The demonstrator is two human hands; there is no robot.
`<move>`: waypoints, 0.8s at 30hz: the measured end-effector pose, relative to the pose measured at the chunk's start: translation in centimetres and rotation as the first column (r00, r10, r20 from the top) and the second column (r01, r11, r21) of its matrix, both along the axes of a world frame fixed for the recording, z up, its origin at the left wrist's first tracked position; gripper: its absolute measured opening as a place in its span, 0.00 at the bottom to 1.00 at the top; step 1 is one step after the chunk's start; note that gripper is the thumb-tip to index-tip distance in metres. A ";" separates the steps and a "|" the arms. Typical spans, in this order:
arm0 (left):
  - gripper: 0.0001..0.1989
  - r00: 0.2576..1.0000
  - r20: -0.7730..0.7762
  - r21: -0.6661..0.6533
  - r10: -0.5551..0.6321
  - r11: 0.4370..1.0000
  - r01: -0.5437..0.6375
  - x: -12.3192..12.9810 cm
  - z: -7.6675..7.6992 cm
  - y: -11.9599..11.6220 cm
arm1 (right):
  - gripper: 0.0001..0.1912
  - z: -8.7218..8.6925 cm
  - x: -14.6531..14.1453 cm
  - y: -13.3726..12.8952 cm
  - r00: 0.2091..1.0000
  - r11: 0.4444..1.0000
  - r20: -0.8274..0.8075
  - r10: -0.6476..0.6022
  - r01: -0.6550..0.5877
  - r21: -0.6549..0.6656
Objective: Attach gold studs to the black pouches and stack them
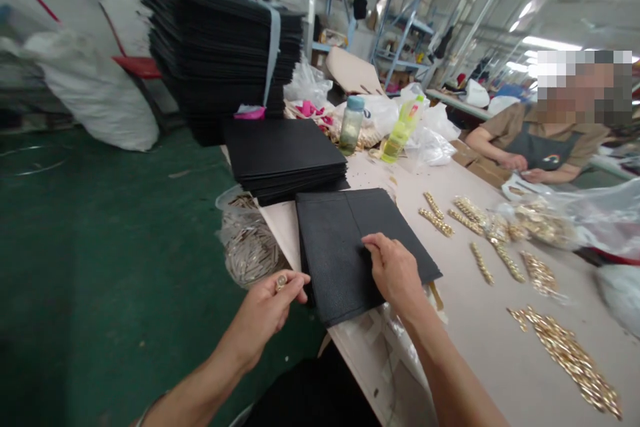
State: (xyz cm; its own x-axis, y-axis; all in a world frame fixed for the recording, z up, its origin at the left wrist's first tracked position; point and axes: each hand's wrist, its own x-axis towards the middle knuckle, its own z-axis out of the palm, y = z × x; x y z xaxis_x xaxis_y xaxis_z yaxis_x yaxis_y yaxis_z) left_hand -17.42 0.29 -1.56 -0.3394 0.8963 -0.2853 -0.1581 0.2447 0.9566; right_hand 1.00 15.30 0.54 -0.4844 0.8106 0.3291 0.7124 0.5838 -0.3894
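Note:
Black leather-like panels [330, 253] lie stacked at the table's near left edge, the top one with a seam line across it. My right hand [395, 270] rests over the top panel, its fingers bent together near the seam; whether they pinch anything is hidden. Beside the left edge of the panels, my left hand [273, 307] is closed, thumb against the curled fingers, with a small round gold-coloured piece [281, 283] at the index finger. Behind is a second stack of black panels [285, 150].
Gold chain pieces [565, 353] lie on the table [465, 320] at right. A blue-capped bottle [352, 125] and a yellow-green bottle [401, 130] stand behind. A bag of metal strips [250, 250] hangs left of the table edge. Another person [540, 147] sits across.

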 end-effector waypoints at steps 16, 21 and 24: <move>0.20 0.988 0.025 -0.067 -0.154 0.986 0.156 0.9 1.7 0.5 | 0.14 2.3 2.2 -6.9 0.920 0.887 -0.108 0.376 -0.391 -0.246; 0.23 0.983 0.068 -0.061 -0.170 0.983 0.174 1.4 2.5 0.7 | 0.15 1.9 1.8 -7.6 0.896 0.894 0.006 0.445 -0.443 -0.065; 0.24 0.980 0.154 -0.048 -0.124 0.990 0.133 1.5 2.9 1.0 | 0.08 1.4 1.6 -6.9 0.905 0.911 -0.101 0.412 -0.412 0.025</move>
State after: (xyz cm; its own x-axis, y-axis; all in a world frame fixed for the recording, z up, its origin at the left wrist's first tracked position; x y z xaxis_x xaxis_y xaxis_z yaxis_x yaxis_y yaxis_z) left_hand -15.91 1.29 1.29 -0.1721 0.9102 -0.3768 -0.2626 0.3263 0.9081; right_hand 2.64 8.39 1.98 -0.7388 0.5447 0.3967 0.3645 0.8182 -0.4447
